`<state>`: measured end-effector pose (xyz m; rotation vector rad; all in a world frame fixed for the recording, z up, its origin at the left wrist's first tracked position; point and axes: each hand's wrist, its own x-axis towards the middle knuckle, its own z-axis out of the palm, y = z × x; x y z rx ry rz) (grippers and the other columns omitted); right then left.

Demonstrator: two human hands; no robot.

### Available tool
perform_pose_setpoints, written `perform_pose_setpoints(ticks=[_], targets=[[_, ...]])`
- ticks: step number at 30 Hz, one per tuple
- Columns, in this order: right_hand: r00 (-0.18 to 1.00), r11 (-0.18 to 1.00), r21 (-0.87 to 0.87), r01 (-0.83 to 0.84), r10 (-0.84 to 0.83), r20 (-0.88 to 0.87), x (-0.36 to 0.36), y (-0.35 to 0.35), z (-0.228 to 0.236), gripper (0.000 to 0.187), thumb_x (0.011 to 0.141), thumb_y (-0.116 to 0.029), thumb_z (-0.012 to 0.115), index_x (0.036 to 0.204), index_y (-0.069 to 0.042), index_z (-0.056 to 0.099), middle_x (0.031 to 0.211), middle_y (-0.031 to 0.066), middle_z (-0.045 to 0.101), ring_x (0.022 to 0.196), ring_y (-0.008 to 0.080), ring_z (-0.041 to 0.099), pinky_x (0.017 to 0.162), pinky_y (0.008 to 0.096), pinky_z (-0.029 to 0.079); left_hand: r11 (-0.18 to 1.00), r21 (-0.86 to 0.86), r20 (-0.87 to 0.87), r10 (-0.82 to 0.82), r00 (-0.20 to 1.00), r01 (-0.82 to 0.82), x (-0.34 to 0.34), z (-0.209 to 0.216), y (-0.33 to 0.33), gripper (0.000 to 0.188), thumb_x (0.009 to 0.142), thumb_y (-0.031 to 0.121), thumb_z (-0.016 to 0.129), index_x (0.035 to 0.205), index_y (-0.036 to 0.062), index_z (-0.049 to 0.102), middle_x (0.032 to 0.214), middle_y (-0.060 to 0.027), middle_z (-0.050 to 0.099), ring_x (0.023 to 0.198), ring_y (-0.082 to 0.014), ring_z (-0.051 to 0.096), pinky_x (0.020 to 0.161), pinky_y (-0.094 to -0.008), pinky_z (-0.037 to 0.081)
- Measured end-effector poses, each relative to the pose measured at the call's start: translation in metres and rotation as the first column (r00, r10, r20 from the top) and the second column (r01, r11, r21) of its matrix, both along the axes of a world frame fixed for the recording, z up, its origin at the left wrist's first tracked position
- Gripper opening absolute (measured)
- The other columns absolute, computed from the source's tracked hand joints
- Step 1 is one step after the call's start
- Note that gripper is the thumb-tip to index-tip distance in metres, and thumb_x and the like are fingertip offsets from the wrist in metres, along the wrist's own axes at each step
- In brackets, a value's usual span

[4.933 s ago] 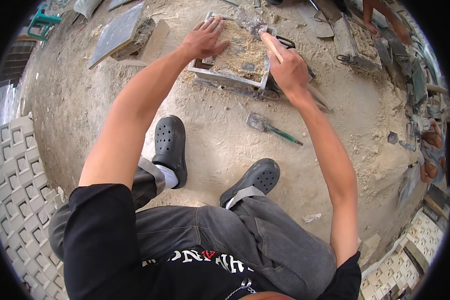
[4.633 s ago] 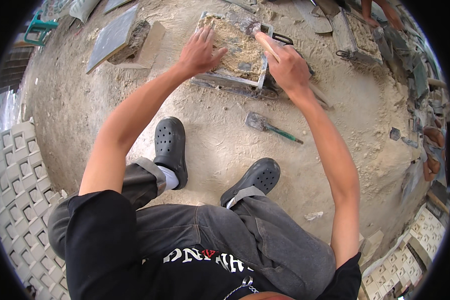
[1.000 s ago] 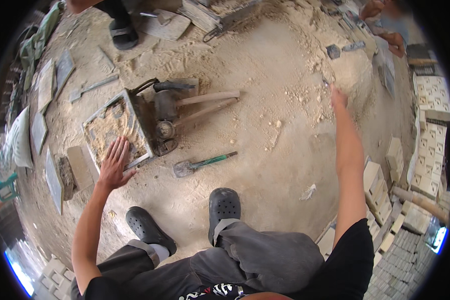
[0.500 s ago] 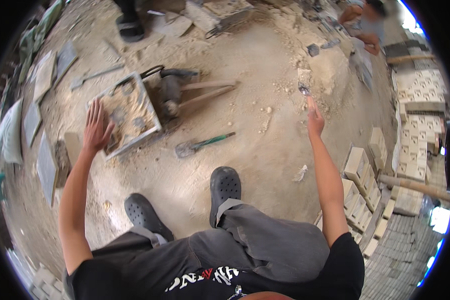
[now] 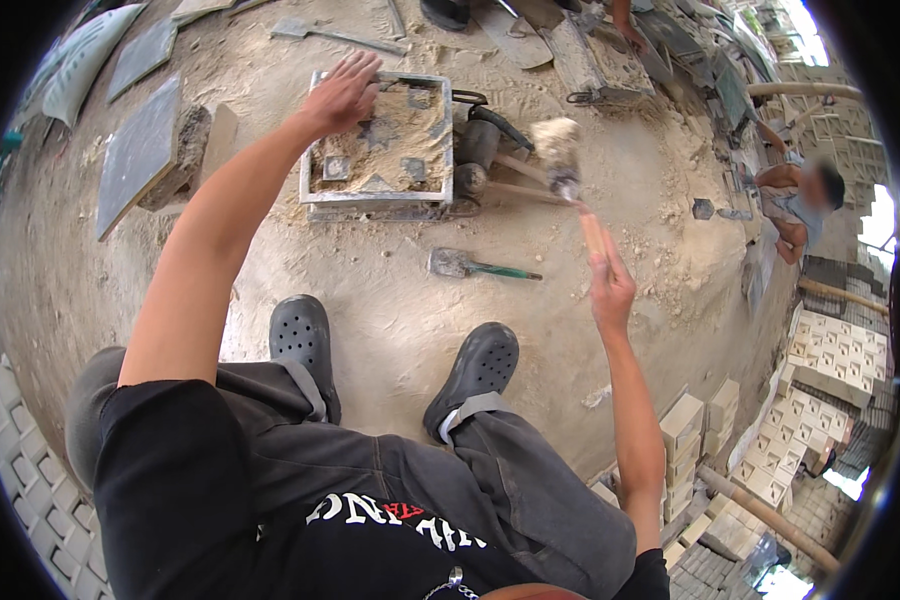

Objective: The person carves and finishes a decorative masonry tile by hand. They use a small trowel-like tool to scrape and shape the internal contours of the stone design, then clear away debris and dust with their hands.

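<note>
My right hand (image 5: 610, 287) grips the handle of a small trowel (image 5: 567, 188). A heap of pale sand (image 5: 555, 137) sits on its blade, slightly blurred, to the right of a square metal mould frame (image 5: 446, 150). Inside the frame lies sandy material with several dark, shaped metal pieces (image 5: 412, 167) showing through. My left hand (image 5: 345, 97) rests at the frame's far left corner, fingers stretched out and holding nothing. On the ground in front of the frame lies a second trowel with a green handle (image 5: 507, 271).
Mallets with dark heads (image 5: 479, 143) lie against the frame's right side. Grey slabs (image 5: 142, 155) lean at the left. A long-handled tool (image 5: 340, 39) lies beyond the frame. Another person (image 5: 800, 200) crouches at the right, near stacked cream blocks (image 5: 838, 352).
My right hand has brought the trowel from the sand pile toward the frame, sand on its blade. My left hand has shifted to the frame's far corner. The view has turned.
</note>
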<state>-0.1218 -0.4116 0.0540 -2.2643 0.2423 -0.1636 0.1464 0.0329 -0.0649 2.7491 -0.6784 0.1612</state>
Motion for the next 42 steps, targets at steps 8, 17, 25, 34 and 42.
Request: perform_pose_setpoints(ticks=[8,17,25,34,42], targets=[[0.93,0.909,0.256,-0.328,0.358,-0.083,0.068,0.135,0.001,0.041,0.095,-0.025,0.063,0.13,-0.004,0.061,0.098,0.009,0.071,0.084,0.0103,0.063,0.073,0.0235,0.049,0.883,-0.459,-0.301,-0.046,0.952,-0.102,0.036,0.012,0.008,0.058,0.105,0.046,0.025,0.137,0.007,0.053,0.118,-0.0242,0.064,0.115,-0.0348,0.059,0.104,-0.0444,0.044],[0.819,0.713,0.698,0.064,0.361,-0.445,0.083,0.166,0.019,0.046,0.098,-0.027,0.055,0.141,-0.01,0.05,0.08,0.0039,0.059,0.041,0.0025,0.035,0.033,0.019,0.026,0.841,-0.517,-0.458,-0.117,0.881,-0.158,0.042,-0.005,0.008,0.067,0.102,0.056,0.025,0.118,0.0084,0.07,0.114,-0.0254,0.066,0.092,-0.0349,0.065,0.098,-0.0398,0.044],[0.792,0.56,0.811,0.17,0.412,-0.451,0.116,0.155,0.021,0.053,0.098,-0.033,0.05,0.145,-0.009,0.043,0.075,0.0023,0.055,0.042,0.0031,0.032,0.034,0.0196,0.025,0.798,-0.558,-0.3,0.062,0.952,-0.228,0.026,0.011,0.009,0.064,0.102,0.054,0.03,0.112,0.0073,0.073,0.101,-0.0254,0.07,0.099,-0.0355,0.066,0.09,-0.0392,0.049],[0.808,0.563,0.805,0.187,0.377,-0.452,0.056,0.137,0.031,0.048,0.1,-0.03,0.049,0.142,-0.007,0.047,0.073,0.0033,0.056,0.038,0.002,0.031,0.032,0.0185,0.024,0.974,-0.221,-0.201,0.011,0.979,-0.056,-0.006,0.005,-0.017,0.075,0.101,0.056,0.032,0.147,-0.004,0.031,0.147,-0.0257,0.037,0.138,-0.0334,0.034,0.115,-0.0385,0.028],[0.9,0.543,0.751,0.374,-0.018,-0.435,-0.03,0.067,0.007,0.047,0.1,-0.03,0.051,0.141,-0.007,0.05,0.073,0.005,0.057,0.038,0.002,0.033,0.031,0.0187,0.025,0.968,0.2,0.011,0.154,0.988,-0.153,-0.052,0.003,-0.089,0.115,0.086,0.082,0.026,0.15,-0.0109,0.003,0.159,-0.027,0.007,0.15,-0.0345,0.002,0.122,-0.0402,0.004]])
